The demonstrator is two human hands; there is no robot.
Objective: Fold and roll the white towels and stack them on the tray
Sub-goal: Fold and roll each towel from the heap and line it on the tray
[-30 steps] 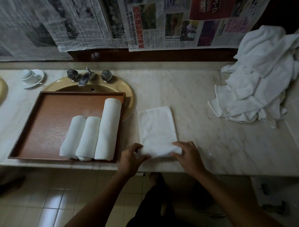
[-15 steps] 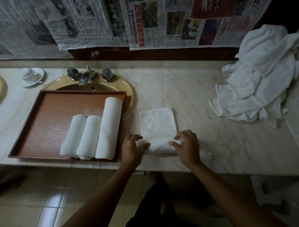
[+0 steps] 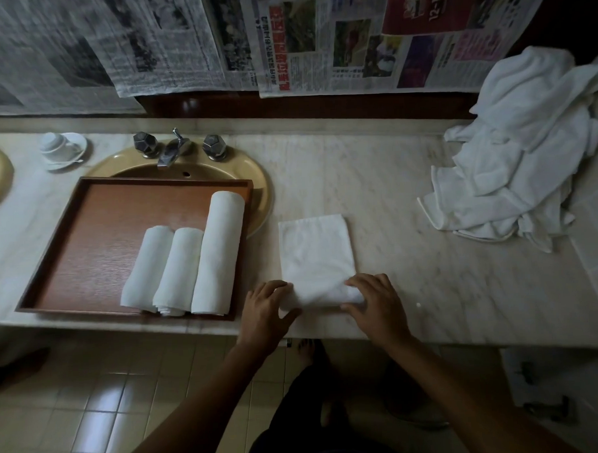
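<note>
A folded white towel (image 3: pixel 315 249) lies flat on the marble counter, just right of the tray. Its near end is rolled into a short thick roll. My left hand (image 3: pixel 265 311) grips the roll's left end, fingers over the top and thumb below. My right hand (image 3: pixel 378 301) grips the right end the same way. The brown wooden tray (image 3: pixel 96 235) sits over a sink and holds three rolled white towels (image 3: pixel 189 265) side by side along its right side, the rightmost one longest.
A loose pile of white towels (image 3: pixel 524 161) lies at the counter's far right. The yellow sink (image 3: pixel 258 197) with its taps (image 3: pixel 176 151) is behind the tray. A cup and saucer (image 3: pixel 63 149) stand at the back left. Newspapers cover the wall.
Both hands lifted the towel's near edge off the counter's front and turned it over away from me, so a roll has formed at the near end and the flat part is shorter.
</note>
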